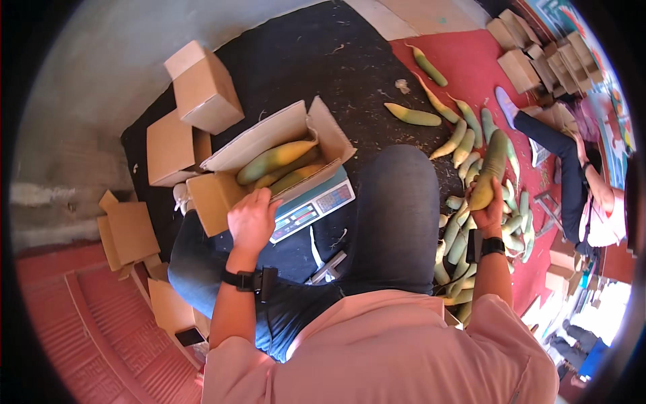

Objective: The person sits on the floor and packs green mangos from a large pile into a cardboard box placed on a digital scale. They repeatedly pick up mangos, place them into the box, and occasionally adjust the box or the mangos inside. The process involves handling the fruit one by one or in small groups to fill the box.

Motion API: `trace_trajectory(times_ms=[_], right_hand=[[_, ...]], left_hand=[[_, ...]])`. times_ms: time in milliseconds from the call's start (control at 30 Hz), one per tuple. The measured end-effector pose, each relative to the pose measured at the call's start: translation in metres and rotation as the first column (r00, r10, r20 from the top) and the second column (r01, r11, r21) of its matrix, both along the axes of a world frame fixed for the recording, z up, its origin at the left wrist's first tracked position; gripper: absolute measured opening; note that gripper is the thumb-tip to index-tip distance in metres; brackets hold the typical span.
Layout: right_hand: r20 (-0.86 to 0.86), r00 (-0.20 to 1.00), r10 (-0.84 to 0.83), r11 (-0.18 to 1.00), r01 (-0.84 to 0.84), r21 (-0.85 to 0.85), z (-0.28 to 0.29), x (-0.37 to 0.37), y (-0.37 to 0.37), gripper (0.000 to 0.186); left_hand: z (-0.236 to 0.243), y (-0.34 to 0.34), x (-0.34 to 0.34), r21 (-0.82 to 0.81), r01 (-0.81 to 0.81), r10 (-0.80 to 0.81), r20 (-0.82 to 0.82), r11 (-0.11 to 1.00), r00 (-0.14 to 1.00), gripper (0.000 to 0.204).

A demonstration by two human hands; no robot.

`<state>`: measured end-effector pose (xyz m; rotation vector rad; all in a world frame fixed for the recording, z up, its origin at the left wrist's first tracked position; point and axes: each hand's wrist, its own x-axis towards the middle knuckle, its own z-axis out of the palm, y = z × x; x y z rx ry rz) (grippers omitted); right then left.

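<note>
My right hand point(488, 205) grips a large green radish point(495, 156) by its yellowish lower end, above a heap of others. An open cardboard box point(232, 151) stands on a digital scale point(315, 210) in front of me, its flaps spread. Inside the box lie several green radishes point(277, 160) with yellow ends. My left hand point(252, 219) is at the box's near edge, fingers curled over the cardboard; its fingertips are partly hidden.
Loose radishes point(464, 242) cover the red cloth point(464, 60) to my right. Cardboard boxes point(205, 87) stand at the left on black sheeting point(316, 60). Another person point(572, 161) sits at the far right, near stacked boxes point(545, 64). A phone point(190, 335) lies on a box at lower left.
</note>
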<state>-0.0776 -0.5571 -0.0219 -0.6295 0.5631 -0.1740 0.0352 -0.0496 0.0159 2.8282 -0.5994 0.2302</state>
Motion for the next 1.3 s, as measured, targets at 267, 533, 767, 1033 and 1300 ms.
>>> trace_trajectory(times_ms=[267, 533, 767, 1033, 1300], right_hand=[[0.021, 0.994, 0.109, 0.953, -0.099, -0.288, 0.081, 0.049, 0.036, 0.056], [0.386, 0.91, 0.149, 0.909, -0.28, 0.309, 0.085, 0.067, 0.083, 0.064], [0.451, 0.874, 0.18, 0.908, -0.324, 0.267, 0.103, 0.063, 0.107, 0.069], [0.443, 0.82, 0.362, 0.92, -0.392, -0.027, 0.129, 0.092, 0.136, 0.081], [0.291, 0.635, 0.715, 0.626, -0.398, -0.67, 0.187, 0.172, 0.213, 0.07]], left_hand=[[-0.004, 0.002, -0.001, -0.048, -0.012, 0.011, -0.02, 0.999, 1.0, 0.022], [-0.007, 0.002, 0.004, -0.08, -0.012, 0.012, 0.0, 0.997, 1.0, 0.023], [-0.003, 0.004, 0.006, -0.037, -0.036, 0.037, 0.032, 0.999, 0.999, 0.022], [-0.001, 0.007, 0.002, -0.201, 0.012, -0.005, 0.033, 0.98, 0.999, 0.022], [-0.008, 0.018, -0.018, -0.325, 0.053, -0.012, 0.126, 0.944, 0.992, 0.016]])
